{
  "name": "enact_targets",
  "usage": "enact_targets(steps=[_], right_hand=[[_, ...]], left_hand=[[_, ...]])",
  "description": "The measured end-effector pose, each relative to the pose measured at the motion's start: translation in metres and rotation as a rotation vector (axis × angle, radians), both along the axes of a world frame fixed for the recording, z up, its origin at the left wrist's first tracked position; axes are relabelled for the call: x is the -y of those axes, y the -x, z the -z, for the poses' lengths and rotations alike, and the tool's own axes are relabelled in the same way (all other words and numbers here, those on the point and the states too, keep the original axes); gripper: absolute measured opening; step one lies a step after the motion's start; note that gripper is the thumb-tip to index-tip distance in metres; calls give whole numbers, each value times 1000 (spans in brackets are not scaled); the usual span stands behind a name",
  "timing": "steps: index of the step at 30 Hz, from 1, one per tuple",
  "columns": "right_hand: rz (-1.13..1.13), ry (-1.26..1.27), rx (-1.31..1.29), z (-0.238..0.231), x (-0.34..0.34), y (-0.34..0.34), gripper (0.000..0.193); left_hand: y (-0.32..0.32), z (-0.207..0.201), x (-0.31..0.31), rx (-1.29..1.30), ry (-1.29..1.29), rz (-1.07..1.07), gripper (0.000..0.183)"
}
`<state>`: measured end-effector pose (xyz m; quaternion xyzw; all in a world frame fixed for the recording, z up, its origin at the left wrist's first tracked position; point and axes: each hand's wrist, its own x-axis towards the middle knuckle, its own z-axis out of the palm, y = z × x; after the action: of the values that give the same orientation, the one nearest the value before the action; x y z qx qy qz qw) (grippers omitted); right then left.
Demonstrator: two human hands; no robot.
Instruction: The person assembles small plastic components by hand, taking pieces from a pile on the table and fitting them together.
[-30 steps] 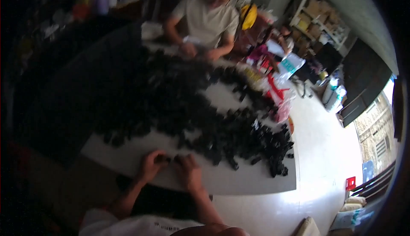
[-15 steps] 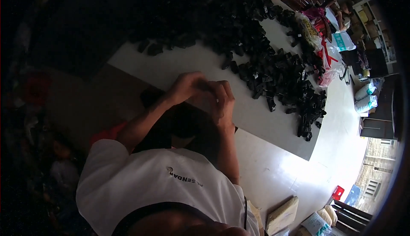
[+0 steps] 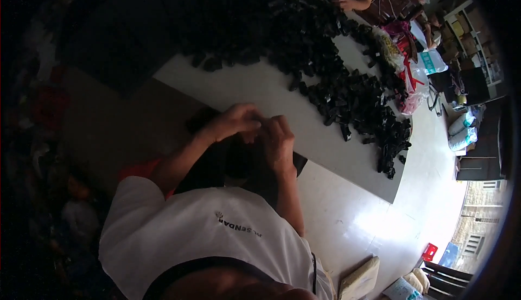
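My left hand (image 3: 239,122) and my right hand (image 3: 278,140) meet at the near edge of a pale table (image 3: 325,156), over my lap. The fingers of both are bent inward and closed, their tips nearly touching. Whatever lies between them is too dark and small to make out. Beyond my hands a large heap of small black plastic parts (image 3: 353,96) spreads across the table, its left portion sunk in shadow. A few loose black parts lie along the heap's near border.
Across the table another person's hand (image 3: 344,3) is at the heap's far side. Plastic bags (image 3: 415,91) lie by the table's right edge. A flat cardboard-coloured package (image 3: 359,279) rests on the floor at the lower right, and a red stool-like object (image 3: 429,252) stands farther off.
My hands have turned and shifted slightly, the left fingertips now crossing toward the right ones. The view has tilted a little. The other person's second hand has come into sight.
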<state>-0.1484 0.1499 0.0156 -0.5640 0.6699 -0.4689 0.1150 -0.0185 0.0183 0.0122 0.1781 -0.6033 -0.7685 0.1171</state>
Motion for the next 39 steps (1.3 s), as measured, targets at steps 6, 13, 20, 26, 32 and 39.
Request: enact_targets(steps=[6,13,20,26,32,39], right_hand=[[-119,7,306,3,-8,-4,22],[-43,-227,766,41,-24,-28,17],[-17,-349,5,48,-31,-29,19],[176,-91,-251,-2,24,28,26],[314,-355,-616,21,71,91,38],[227,-297,-701,54,43,96,34]], left_hand=[[-7,-10,-15,-3,61,-122,17],[-25,-1,-37,56,223,-82,14],[-40,23,30,259,528,-304,18],[4,8,83,284,1023,-491,27],[61,9,96,349,1587,-556,30],[79,43,95,321,1720,-557,12]])
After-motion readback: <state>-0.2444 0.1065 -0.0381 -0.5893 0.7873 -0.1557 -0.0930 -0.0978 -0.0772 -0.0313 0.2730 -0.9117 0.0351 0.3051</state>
